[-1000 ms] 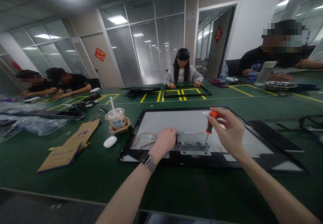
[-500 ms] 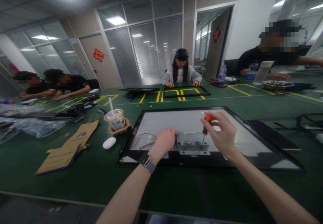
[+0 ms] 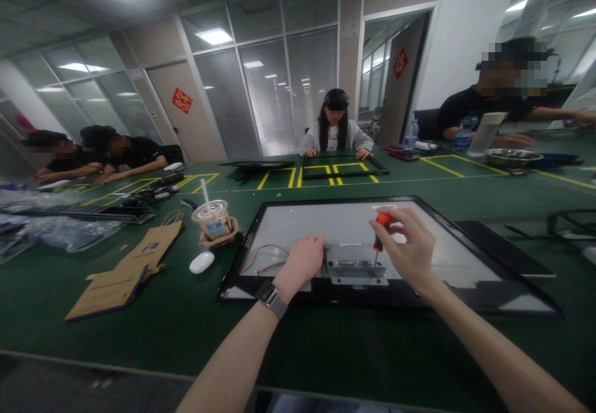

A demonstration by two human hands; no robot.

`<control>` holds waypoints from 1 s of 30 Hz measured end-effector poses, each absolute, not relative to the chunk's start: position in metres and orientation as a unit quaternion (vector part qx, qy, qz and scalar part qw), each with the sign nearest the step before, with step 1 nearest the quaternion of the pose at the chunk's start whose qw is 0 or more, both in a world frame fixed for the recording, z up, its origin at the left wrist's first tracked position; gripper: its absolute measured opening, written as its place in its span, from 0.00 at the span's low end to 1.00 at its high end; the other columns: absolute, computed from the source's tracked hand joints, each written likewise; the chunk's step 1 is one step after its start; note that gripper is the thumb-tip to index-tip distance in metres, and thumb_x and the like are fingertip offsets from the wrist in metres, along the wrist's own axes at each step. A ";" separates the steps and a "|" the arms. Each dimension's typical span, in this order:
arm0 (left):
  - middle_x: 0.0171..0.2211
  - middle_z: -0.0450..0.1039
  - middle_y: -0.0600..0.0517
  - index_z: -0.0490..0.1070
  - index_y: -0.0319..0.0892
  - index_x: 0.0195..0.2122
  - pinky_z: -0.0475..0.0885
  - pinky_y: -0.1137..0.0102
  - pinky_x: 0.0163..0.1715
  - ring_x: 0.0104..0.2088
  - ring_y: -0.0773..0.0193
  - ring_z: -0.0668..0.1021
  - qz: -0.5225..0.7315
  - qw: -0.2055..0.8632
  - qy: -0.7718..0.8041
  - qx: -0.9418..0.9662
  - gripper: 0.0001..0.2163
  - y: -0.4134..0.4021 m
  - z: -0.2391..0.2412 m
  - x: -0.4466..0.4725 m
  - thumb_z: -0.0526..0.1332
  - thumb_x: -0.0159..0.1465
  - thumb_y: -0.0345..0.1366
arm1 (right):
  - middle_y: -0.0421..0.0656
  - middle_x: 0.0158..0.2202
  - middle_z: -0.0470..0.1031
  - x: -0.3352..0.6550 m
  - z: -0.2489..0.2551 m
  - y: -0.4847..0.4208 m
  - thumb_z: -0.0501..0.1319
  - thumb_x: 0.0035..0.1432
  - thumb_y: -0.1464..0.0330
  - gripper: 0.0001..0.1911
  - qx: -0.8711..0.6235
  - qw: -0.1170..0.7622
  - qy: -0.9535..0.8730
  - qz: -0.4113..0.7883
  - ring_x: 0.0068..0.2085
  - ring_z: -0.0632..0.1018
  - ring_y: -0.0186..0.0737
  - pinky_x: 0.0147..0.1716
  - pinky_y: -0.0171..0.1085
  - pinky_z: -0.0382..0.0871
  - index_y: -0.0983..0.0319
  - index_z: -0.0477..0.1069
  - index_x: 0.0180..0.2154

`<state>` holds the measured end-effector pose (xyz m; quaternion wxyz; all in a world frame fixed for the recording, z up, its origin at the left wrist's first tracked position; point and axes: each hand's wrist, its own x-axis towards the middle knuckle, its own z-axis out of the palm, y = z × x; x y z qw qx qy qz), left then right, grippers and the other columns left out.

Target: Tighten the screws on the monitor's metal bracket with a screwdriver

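A large screen panel (image 3: 298, 220) with a black frame lies flat on the table, its pale grey back facing up. On its near part sits a metal bracket (image 3: 342, 271) with connector ports along its front. My left hand (image 3: 305, 259) wears a watch and bends its fingers round the bracket's left end; the fingertips are partly hidden. My right hand (image 3: 412, 239) pinches the handle of an orange-and-black screwdriver (image 3: 382, 230). The screwdriver stands nearly upright, its tip at the right end of the bracket. Thin wires (image 3: 265, 258) lie on the panel left of my left hand.
Left of the panel are a drink cup (image 3: 214, 220) in a cardboard holder, a white mouse (image 3: 202, 263) and a flattened paper bag (image 3: 121, 276). A black flat object (image 3: 503, 248) lies at the right. Across the table a person (image 3: 335, 130) touches a black frame (image 3: 344, 176).
My right hand and the screwdriver have shifted very slightly, the tip staying at the bracket. My left hand keeps its place. The person at the far right has moved an arm a little.
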<state>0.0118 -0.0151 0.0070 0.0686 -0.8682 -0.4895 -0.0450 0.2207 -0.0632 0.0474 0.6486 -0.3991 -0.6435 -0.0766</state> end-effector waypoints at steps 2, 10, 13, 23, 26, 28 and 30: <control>0.42 0.74 0.46 0.66 0.40 0.47 0.72 0.65 0.41 0.42 0.57 0.77 -0.047 0.068 -0.491 -0.867 0.10 -0.015 0.007 0.012 0.47 0.70 0.30 | 0.43 0.35 0.73 0.221 0.047 -0.064 0.65 0.59 0.69 0.08 -0.396 0.646 -0.648 -0.072 0.31 0.75 0.37 0.25 0.37 0.76 0.58 0.75 0.41; 0.42 0.74 0.46 0.66 0.40 0.47 0.72 0.64 0.42 0.41 0.57 0.78 -0.048 0.073 -0.487 -0.869 0.10 -0.016 0.007 0.012 0.47 0.70 0.29 | 0.42 0.35 0.73 0.222 0.048 -0.064 0.65 0.59 0.68 0.08 -0.415 0.665 -0.616 -0.074 0.32 0.75 0.38 0.24 0.36 0.76 0.56 0.74 0.42; 0.42 0.74 0.45 0.66 0.40 0.47 0.72 0.64 0.42 0.42 0.57 0.77 -0.043 0.073 -0.487 -0.869 0.10 -0.016 0.007 0.012 0.47 0.70 0.29 | 0.43 0.35 0.73 0.221 0.047 -0.064 0.65 0.59 0.70 0.08 -0.405 0.658 -0.628 -0.090 0.31 0.75 0.37 0.25 0.36 0.76 0.57 0.74 0.43; 0.42 0.74 0.46 0.66 0.40 0.47 0.72 0.64 0.42 0.42 0.57 0.78 -0.045 0.075 -0.489 -0.868 0.10 -0.014 0.006 0.012 0.47 0.70 0.29 | 0.42 0.34 0.73 0.221 0.044 -0.063 0.63 0.59 0.69 0.06 -0.397 0.661 -0.634 -0.057 0.30 0.75 0.37 0.25 0.36 0.75 0.59 0.74 0.41; 0.42 0.74 0.45 0.66 0.39 0.47 0.72 0.64 0.43 0.42 0.57 0.77 -0.037 0.075 -0.488 -0.869 0.10 -0.014 0.005 0.012 0.48 0.70 0.29 | 0.43 0.34 0.74 0.220 0.046 -0.063 0.56 0.64 0.67 0.08 -0.390 0.667 -0.628 0.097 0.28 0.77 0.36 0.23 0.36 0.74 0.59 0.73 0.42; 0.42 0.74 0.45 0.65 0.39 0.48 0.72 0.65 0.43 0.42 0.58 0.77 -0.036 0.076 -0.487 -0.869 0.10 -0.014 0.005 0.012 0.48 0.70 0.29 | 0.42 0.33 0.75 0.220 0.048 -0.064 0.54 0.65 0.66 0.09 -0.370 0.672 -0.613 0.190 0.27 0.77 0.36 0.23 0.36 0.73 0.58 0.72 0.40; 0.42 0.74 0.45 0.66 0.39 0.48 0.72 0.65 0.42 0.42 0.58 0.77 -0.041 0.078 -0.486 -0.869 0.10 -0.014 0.004 0.012 0.48 0.70 0.29 | 0.42 0.32 0.76 0.221 0.049 -0.063 0.55 0.64 0.65 0.09 -0.351 0.677 -0.601 0.238 0.29 0.78 0.38 0.26 0.37 0.73 0.58 0.72 0.38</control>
